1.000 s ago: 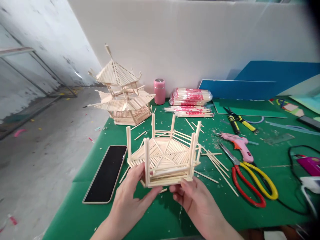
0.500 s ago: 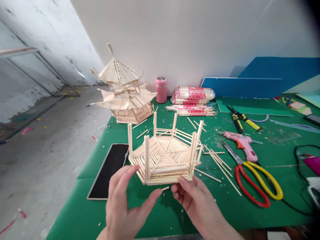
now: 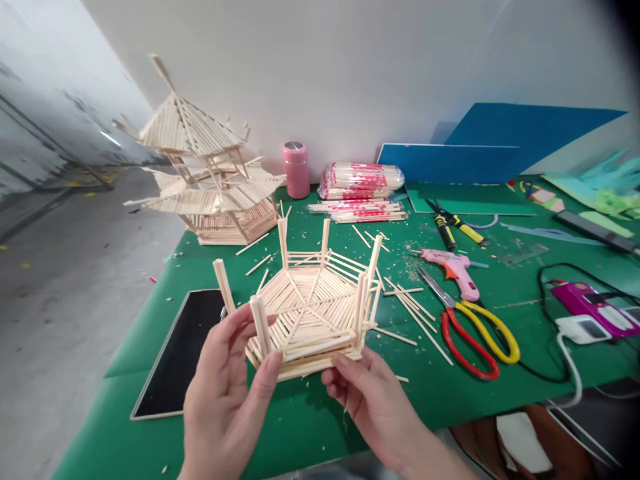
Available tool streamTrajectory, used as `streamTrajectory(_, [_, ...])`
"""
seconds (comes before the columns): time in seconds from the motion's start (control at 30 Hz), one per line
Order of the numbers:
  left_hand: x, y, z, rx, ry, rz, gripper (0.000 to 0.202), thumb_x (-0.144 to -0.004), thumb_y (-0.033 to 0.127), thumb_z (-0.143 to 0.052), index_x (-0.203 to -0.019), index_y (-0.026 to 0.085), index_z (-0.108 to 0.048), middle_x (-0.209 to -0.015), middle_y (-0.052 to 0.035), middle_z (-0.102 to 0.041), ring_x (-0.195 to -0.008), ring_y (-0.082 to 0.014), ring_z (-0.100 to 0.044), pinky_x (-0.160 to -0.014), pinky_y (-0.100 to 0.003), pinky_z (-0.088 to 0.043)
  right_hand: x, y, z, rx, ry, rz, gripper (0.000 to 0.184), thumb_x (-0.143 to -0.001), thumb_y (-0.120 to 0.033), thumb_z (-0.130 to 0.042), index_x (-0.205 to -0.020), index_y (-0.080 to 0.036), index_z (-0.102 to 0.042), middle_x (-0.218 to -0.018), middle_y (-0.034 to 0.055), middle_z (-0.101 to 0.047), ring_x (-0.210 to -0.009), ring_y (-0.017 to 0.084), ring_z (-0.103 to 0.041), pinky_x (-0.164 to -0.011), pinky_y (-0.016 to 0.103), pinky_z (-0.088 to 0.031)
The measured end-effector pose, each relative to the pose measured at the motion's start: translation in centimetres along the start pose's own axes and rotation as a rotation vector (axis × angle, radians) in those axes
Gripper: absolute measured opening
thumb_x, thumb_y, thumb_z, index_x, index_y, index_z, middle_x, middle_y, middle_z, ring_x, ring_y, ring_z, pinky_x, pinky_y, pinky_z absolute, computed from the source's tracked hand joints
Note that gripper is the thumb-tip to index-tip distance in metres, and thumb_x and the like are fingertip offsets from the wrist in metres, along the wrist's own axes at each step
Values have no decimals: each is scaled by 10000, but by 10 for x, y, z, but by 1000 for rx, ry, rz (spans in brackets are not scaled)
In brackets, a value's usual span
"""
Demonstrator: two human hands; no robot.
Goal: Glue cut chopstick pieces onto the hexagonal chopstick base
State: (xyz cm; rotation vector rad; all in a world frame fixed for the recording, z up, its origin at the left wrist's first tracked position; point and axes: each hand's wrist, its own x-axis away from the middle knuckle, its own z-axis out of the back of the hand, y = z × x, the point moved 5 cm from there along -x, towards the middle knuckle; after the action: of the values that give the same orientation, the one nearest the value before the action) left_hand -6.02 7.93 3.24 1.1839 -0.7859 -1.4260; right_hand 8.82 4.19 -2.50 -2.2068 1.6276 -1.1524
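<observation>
A hexagonal wooden-stick model base [image 3: 320, 300] is held tilted just above the table, with upright posts at its corners and low railings along some sides. My left hand [image 3: 227, 380] closes round its front left corner post, thumb in front and fingers behind. The front right edge is pinched between the thumb and fingers of my right hand [image 3: 377, 397]; some of those fingertips are hidden under it. Behind and to the left stands a two-roofed stick pagoda [image 3: 200, 180]. A black tablet-like panel [image 3: 175, 360] lies beside my left hand.
On the green table [image 3: 310, 440] are loose sticks [image 3: 415, 310], red-and-yellow-handled scissors [image 3: 470, 333], a pink glue gun [image 3: 453, 267] and yellow-black pliers [image 3: 455, 227]. Wrapped stick bundles [image 3: 363, 183] and a pink flask [image 3: 297, 170] stand by the wall. Cables run at the right.
My left hand has gone from open beside the front edge to gripping the front left post. The view has shifted right, and my right hand keeps its hold.
</observation>
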Motion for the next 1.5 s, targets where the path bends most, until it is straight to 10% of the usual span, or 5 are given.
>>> streamTrajectory(0.57, [7, -39, -18, -186, -205, 43, 248, -841, 336, -434, -958, 170, -577, -919, -63, -661, -864, -194, -626, -763, -285, -507, 11, 4, 22, -33, 52, -59, 298, -709, -207, -659, -1001, -165, -620, -1087, 85, -617, -954, 154, -588, -796, 247, -440])
streamTrajectory(1.0, [12, -54, -17, -85, -248, 53, 251, -831, 273, -469, -1050, 156, -512, -972, -86, -623, -905, -194, -607, -817, -315, -482, 32, -50, 87, 982, 298, 423, 257, -799, -371, -537, -992, -201, -538, -862, 36, -591, -750, 126, -560, -683, 235, -470])
streamTrajectory(1.27, [30, -16, 9, -436, 129, -519, 364, -633, 37, -672, -957, 125, -531, -940, -88, -555, -872, -191, -552, -768, -324, -463, 28, -61, 88, 1394, 274, 612, 136, -812, -274, -518, -922, -200, -550, -811, 21, -581, -698, 126, -538, -648, 233, -445])
streamTrajectory(1.5, [44, 5, -44, -456, -270, -711, 281, -752, 31, -557, -1028, 79, -530, -979, -126, -569, -913, -218, -537, -796, -367, -453, 17, -44, 53, 1132, 134, 548, 127, -796, -246, -544, -887, -195, -618, -784, 17, -603, -651, 100, -520, -578, 200, -398])
